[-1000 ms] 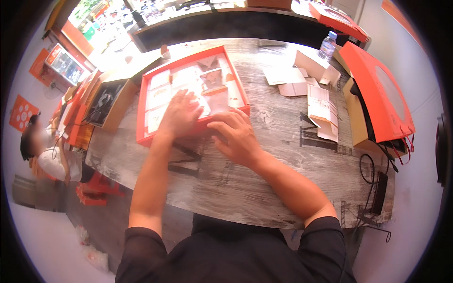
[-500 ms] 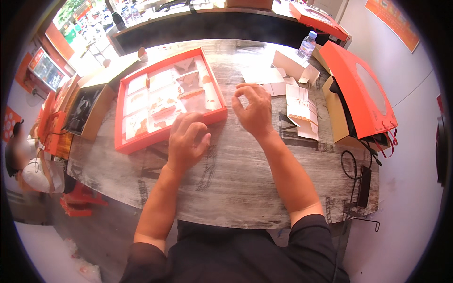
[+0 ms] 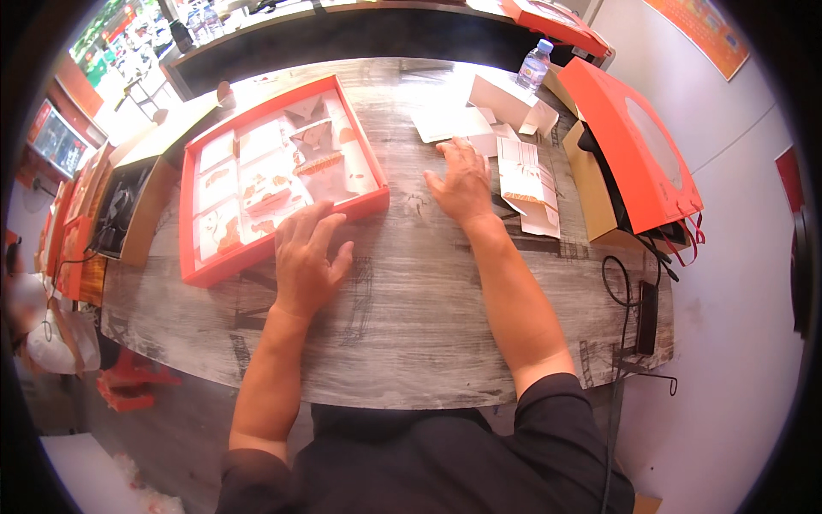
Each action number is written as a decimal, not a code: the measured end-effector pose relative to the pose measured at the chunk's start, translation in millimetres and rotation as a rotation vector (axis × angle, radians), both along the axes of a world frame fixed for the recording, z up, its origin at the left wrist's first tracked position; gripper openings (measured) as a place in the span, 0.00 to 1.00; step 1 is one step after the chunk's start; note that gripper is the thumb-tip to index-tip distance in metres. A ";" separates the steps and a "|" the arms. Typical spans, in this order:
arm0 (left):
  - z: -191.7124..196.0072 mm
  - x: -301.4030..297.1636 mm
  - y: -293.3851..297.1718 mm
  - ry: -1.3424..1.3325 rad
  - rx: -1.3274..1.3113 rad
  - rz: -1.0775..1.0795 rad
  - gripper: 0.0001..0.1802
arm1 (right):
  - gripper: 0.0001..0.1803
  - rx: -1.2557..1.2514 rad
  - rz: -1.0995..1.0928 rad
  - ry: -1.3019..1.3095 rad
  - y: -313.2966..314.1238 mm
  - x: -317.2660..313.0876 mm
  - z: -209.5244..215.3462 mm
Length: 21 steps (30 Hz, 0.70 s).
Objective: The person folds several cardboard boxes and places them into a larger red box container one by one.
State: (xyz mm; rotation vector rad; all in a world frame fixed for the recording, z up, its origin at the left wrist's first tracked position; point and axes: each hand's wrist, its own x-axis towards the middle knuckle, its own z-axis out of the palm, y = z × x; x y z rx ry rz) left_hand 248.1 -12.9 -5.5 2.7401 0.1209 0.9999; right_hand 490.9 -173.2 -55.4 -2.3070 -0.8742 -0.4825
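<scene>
Over the near right edge of a shallow orange-red box (image 3: 366,204) is my left hand (image 3: 306,261), fingers spread and holding nothing. It seems to touch or hover just by the rim; I cannot tell which. Inside the box sit several small white cartons (image 3: 265,184) with brown-orange patterns, fitted close together. My right hand (image 3: 467,184) is open and empty, fingers stretched forward near a white unfolded carton (image 3: 454,126). To its right lies a flattened patterned carton (image 3: 521,171). Another white carton piece (image 3: 505,103) stands folded behind them.
A water bottle (image 3: 534,67) stands at the back right. Beside it, a tall orange box with an oval window (image 3: 625,141) leans on a brown carton. A black cable (image 3: 604,276) and black bar (image 3: 647,317) lie at the right edge. An open cardboard box (image 3: 145,206) stands left.
The fingers of both hands have uncurled and spread. My right hand's thumb and fingertips have come apart. The whole view has shifted slightly, with the table's things now farther left.
</scene>
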 end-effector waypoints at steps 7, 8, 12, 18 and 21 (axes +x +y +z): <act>2.1 -8.3 1.9 -0.023 -0.029 -0.005 0.15 | 0.29 -0.008 -0.122 -0.049 -19.3 21.2 14.1; 1.7 -10.1 2.0 -0.028 -0.039 -0.004 0.14 | 0.29 0.016 -0.125 -0.069 -24.8 27.9 15.7; 10.1 -12.3 -1.7 -0.094 -0.073 -0.068 0.09 | 0.33 0.105 -0.135 -0.098 -60.6 76.7 24.3; 0.2 -15.6 7.5 -0.157 -0.176 -0.137 0.08 | 0.39 -0.242 -0.354 -0.231 -50.7 148.7 45.4; 4.9 -15.6 5.4 -0.182 -0.201 -0.154 0.10 | 0.43 -0.442 -0.398 -0.268 -59.9 187.9 52.9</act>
